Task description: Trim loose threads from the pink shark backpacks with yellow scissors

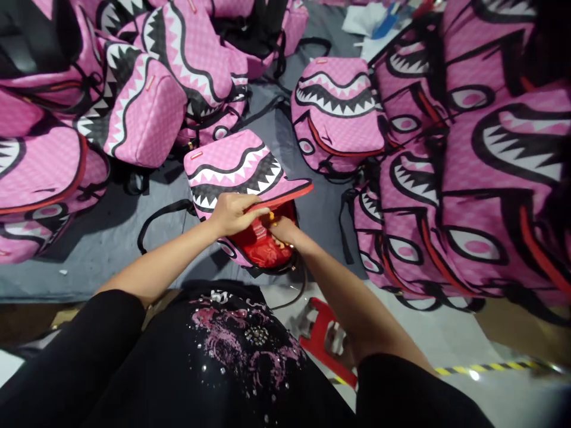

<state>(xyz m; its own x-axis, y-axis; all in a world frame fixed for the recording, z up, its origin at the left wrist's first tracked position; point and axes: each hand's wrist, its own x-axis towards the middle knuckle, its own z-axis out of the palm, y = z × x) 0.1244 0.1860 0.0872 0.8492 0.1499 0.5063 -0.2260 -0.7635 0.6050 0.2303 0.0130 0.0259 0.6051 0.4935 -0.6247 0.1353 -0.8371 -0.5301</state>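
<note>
A pink checkered backpack [232,157] with a black-and-white shark-tooth mouth lies on the grey-covered table in front of me. Its main opening is unzipped, showing a red lining [267,252]. My left hand [236,213] grips the edge of the raised flap, thumb along the red-trimmed rim. My right hand [285,230] reaches into the opening, its fingers partly hidden by the flap and lining. Something small and yellow shows by its fingertips, too small to name. A black strap trails from the backpack's left side.
Another pink shark backpack [336,113] sits behind and to the right. Several more are stacked at right [414,178] and heaped at left [147,107]. A red stool [323,336] stands on the floor below the grey table [169,238].
</note>
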